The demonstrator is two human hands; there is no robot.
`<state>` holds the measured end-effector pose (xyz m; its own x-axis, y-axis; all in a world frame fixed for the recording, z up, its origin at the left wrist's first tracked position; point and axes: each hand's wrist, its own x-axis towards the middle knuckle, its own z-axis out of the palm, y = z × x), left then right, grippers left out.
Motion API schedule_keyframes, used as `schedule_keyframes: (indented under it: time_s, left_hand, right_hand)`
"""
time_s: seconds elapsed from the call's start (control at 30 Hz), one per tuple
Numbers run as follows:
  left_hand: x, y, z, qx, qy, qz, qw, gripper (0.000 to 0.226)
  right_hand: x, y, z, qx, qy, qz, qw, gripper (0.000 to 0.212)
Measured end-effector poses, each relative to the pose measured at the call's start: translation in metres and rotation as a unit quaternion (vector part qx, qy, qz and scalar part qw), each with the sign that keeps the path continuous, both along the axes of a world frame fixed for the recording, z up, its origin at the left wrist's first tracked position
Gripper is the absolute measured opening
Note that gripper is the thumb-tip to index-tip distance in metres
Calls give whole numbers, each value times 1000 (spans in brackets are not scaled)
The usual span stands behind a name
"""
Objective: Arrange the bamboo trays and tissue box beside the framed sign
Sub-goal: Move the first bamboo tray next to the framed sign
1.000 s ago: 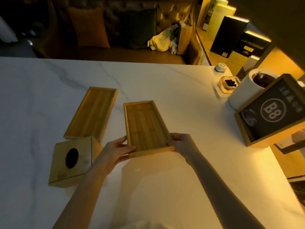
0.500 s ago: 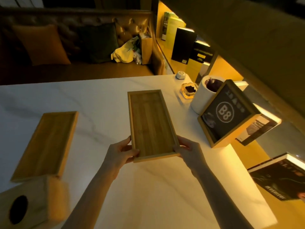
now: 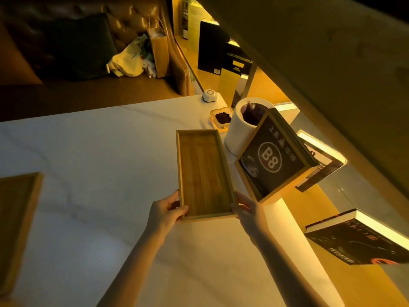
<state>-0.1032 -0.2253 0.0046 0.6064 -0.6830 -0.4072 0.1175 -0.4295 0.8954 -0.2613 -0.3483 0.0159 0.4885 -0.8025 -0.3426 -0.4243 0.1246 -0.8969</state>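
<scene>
A long bamboo tray (image 3: 202, 171) is held by its near end just left of the framed sign (image 3: 273, 159), a wooden frame with a dark "B8" card. My left hand (image 3: 166, 212) grips the tray's near left corner and my right hand (image 3: 246, 210) grips the near right corner. The tray's right edge runs close to the sign's frame; whether the tray rests on the white marble table (image 3: 99, 151) I cannot tell. A second bamboo tray (image 3: 15, 216) lies at the left edge of view, partly cut off. The tissue box is out of view.
Behind the sign stands a white cylindrical container (image 3: 241, 129), with a glass ashtray (image 3: 222, 117) and a small white puck-shaped device (image 3: 209, 95) further back. Books (image 3: 363, 242) sit on a lit shelf to the right. A sofa with cushions and bags lies beyond the table.
Both hands have carried the tray to the right, up to the framed sign. The view has swung right, so the second tray slid to the left edge and the tissue box left the view.
</scene>
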Motion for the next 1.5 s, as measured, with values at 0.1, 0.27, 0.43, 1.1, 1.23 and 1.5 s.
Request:
schedule_keyframes:
  time_s: [0.1,0.27,0.43,1.1,1.23,1.5]
  left_hand:
    - [0,-15,-9,11,9,11,1000,49]
    - [0,-31,-21,35,21,23,999,51]
    - [-1,-41,-32,43,23,26,998,50]
    - [-11,-53,-63,122,-220,-35,967,47]
    - [-13,-51,-67,124,-253,-53,958,48]
    - [-32,-20,-73,100,-404,-129,900,53]
  right_hand:
    - [0,-14,-12,-3,19,-8,1000,33]
    - [0,-28,-31,-11,45,-6,999,36]
    - [0,-36,-47,-24,64,-17,998,35]
    - [2,-30,-86,-222,170,-16,960,33]
    - [0,-30,-88,-253,180,-4,951,31]
    - [-21,5,-86,-345,194,31,918,41]
